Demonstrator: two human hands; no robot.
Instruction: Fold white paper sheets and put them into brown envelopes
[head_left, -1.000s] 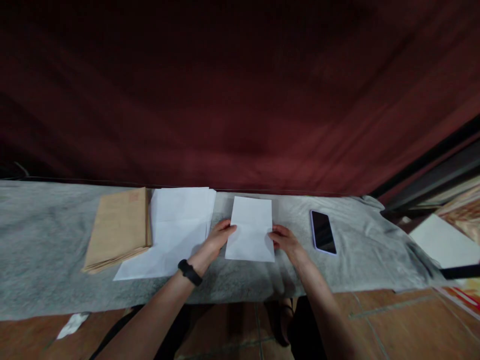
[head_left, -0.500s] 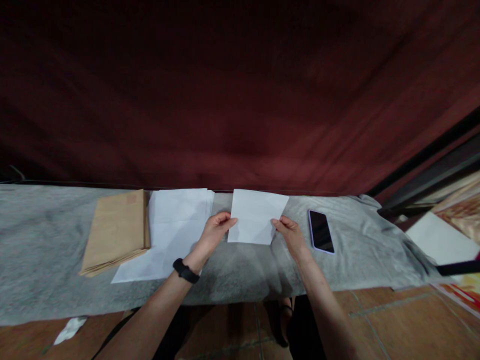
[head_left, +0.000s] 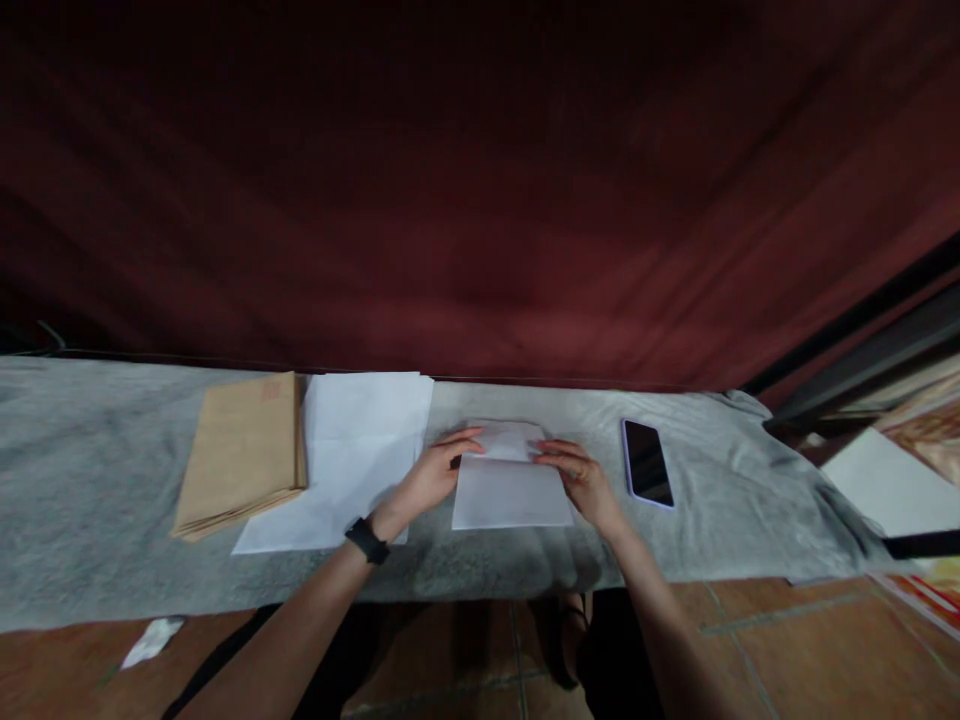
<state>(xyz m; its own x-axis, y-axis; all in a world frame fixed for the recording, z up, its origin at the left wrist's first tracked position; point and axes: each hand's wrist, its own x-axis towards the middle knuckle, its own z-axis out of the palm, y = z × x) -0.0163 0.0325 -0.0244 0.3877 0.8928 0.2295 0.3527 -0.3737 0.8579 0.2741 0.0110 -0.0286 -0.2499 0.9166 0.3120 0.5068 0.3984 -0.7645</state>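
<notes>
A white sheet of paper lies on the grey cloth-covered table, its far part folded toward me. My left hand, a black watch on its wrist, pinches the fold's left end. My right hand pinches the right end of the fold. Both hands rest low on the sheet, fingers pressed together on the paper.
Left of the hands lie a stack of white sheets and a stack of brown envelopes. A dark phone lies to the right. A dark red curtain hangs behind the table. A white scrap lies on the tiled floor.
The sheet was held up by its sides half a second ago; now it is back down on the table with its far part folded over, and both hands have moved onto the fold.
</notes>
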